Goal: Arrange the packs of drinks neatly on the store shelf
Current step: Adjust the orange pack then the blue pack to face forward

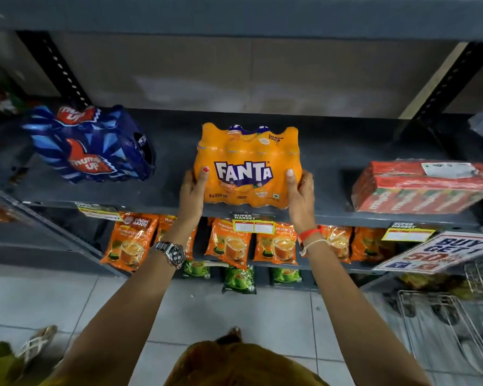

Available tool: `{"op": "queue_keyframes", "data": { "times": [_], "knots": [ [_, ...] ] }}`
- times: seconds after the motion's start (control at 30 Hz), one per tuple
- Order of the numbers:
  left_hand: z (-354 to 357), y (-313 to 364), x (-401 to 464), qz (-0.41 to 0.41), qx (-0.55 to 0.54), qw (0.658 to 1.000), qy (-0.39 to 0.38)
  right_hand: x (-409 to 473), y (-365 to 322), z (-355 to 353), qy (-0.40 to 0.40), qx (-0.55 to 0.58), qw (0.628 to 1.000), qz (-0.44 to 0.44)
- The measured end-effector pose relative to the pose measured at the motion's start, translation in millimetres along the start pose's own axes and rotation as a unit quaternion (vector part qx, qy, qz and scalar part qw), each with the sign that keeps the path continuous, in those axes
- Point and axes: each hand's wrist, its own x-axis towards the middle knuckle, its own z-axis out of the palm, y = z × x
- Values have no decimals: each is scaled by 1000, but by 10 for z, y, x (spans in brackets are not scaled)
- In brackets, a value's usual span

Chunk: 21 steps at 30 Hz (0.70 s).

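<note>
Both hands gripped an orange Fanta pack (248, 165) at the centre of the frame, the left hand (192, 193) clasping its left side and the right hand (300, 196) its right, at the front edge of a grey store shelf (326, 151). A blue Thums Up pack (91, 144) lay tilted at the left of the shelf, well apart, and a red pack (424, 186) sat at the right.

Below I see orange tea pouches (226, 245) hanging in a row, green pouches (239, 280) beneath them. A tilted promo sign (432, 253) sits right, near a wire basket (444, 324). White tiled floor (179, 307) underneath.
</note>
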Motion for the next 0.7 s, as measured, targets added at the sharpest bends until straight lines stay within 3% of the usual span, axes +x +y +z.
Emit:
{"op": "queue_keyframes", "data": {
  "times": [0.13,0.27,0.33,0.5,0.7],
  "knots": [
    [2,2,-51,10,-31,999,7,-170,-1,-4,-1,40,999,2],
    [-128,-154,-162,43,-47,993,102,-591,242,50,114,66,991,-20],
    [-281,-254,-206,47,-61,986,146,-763,385,196,119,44,992,-22],
    [-947,-290,28,54,-70,951,295,-942,474,1032,63,-19,998,-17],
    [-2222,-201,625,92,-67,927,358,-864,105,2331,-63,-75,986,-132]
  ]
}}
